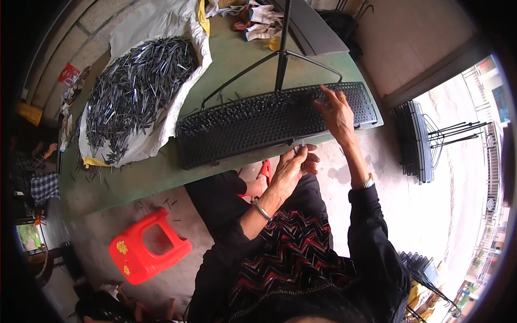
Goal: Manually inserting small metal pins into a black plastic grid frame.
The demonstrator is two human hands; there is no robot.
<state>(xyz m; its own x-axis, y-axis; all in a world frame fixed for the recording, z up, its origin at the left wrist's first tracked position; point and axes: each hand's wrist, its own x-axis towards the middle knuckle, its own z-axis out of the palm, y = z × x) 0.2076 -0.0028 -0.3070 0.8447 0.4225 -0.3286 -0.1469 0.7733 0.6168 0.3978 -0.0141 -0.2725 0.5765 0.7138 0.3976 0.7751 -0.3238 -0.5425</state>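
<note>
A long black rack [253, 132] with a grid of small holes lies along the near edge of the green table. Dark strips stick up in its far rows, mostly toward the left. My right hand [338, 116] hovers over the rack's right part, its thumb and forefinger apart, with nothing seen between them. Just off the rack's front edge, my left hand [292, 168] is closed, palm partly up. Small shiny strips [299, 144] poke out from its fingertips. To the left, a big heap of loose black strips [140, 89] rests on an opened white sack [171, 121].
A black metal stand [281, 59] with splayed legs rises behind the rack. Work gloves [264, 21] lie at the far side of the green table [121, 191]. On the floor is a red plastic stool [175, 255]; stacked black racks [414, 142] stand at right. Other people are at left.
</note>
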